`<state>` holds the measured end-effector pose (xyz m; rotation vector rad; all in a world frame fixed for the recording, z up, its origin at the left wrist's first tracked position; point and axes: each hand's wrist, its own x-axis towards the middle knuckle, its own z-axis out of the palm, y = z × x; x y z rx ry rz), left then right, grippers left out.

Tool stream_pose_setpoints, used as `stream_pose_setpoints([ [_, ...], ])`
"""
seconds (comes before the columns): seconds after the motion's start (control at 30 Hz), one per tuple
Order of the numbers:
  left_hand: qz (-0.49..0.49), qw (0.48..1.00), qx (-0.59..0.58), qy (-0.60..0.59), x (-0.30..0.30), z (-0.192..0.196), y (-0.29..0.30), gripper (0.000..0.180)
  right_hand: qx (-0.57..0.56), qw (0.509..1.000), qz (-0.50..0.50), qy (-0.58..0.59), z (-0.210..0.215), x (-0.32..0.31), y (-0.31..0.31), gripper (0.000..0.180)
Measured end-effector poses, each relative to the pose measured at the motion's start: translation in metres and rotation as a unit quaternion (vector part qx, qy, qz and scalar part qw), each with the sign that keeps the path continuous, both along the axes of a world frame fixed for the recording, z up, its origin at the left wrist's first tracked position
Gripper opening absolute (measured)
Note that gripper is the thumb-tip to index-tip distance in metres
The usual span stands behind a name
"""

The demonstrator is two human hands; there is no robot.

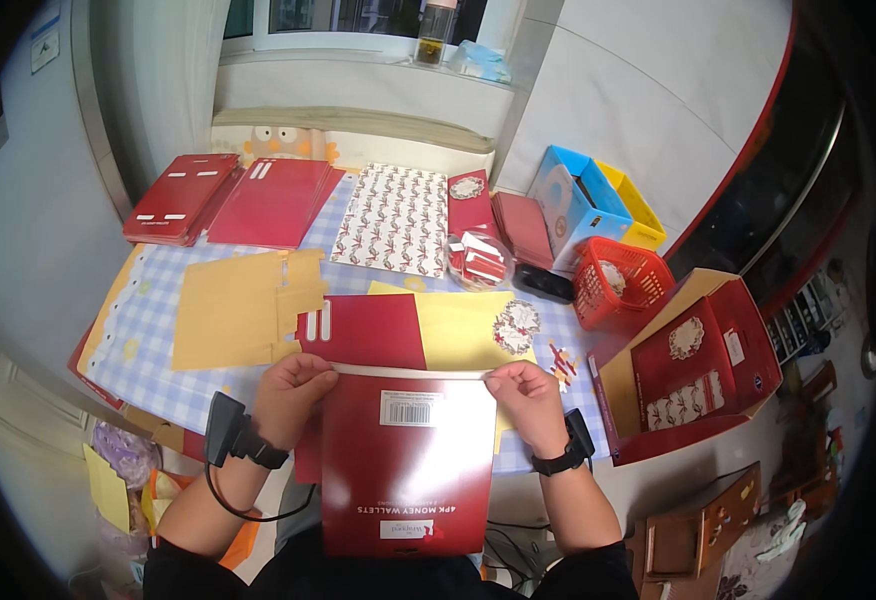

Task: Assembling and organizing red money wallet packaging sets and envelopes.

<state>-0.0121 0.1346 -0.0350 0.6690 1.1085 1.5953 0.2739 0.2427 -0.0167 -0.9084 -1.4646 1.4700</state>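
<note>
A glossy red flat cardboard pack with a white barcode label hangs over the table's near edge, and I hold it by both ends of its far edge. My left hand pinches the left corner, and my right hand pinches the right one. A whitish strip runs along that edge between my fingers. Just beyond lie a dark red sheet with white slots and a yellow sheet. A round floral cutout rests on the yellow sheet. Small red-and-white pieces lie beyond my right hand.
Red card stacks and a patterned sheet line the far side. Tan card pieces lie left. To the right stand a clear bowl of tags, a black case, a red basket, a blue box and an open carton.
</note>
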Motion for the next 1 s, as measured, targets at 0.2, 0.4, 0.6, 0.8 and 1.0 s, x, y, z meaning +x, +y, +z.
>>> stream_pose_setpoints([
  [0.2, -0.018, 0.999, -0.027, -0.023, 0.000, 0.007, -0.003, 0.008, 0.010, 0.999, 0.021, -0.035, -0.006, 0.001, 0.003, 0.007],
  [0.4, -0.019, 0.999, -0.034, 0.034, -0.007, -0.001, -0.001, 0.008, 0.002, 0.998, 0.033, 0.060, -0.012, -0.007, 0.010, 0.013],
  [0.6, -0.017, 0.993, -0.040, 0.112, -0.009, 0.004, 0.003, 0.008, 0.012, 0.992, 0.094, -0.082, -0.008, -0.002, 0.022, 0.019],
  [0.8, 0.081, 0.742, 0.121, 0.654, 0.009, 0.044, 0.012, 0.012, -0.002, 0.991, 0.071, -0.114, -0.005, -0.007, 0.026, 0.015],
  [1.0, -0.159, 0.769, 0.090, 0.613, 0.046, 0.039, 0.051, 0.015, 0.000, 0.986, 0.095, -0.136, -0.006, -0.011, 0.032, 0.013],
])
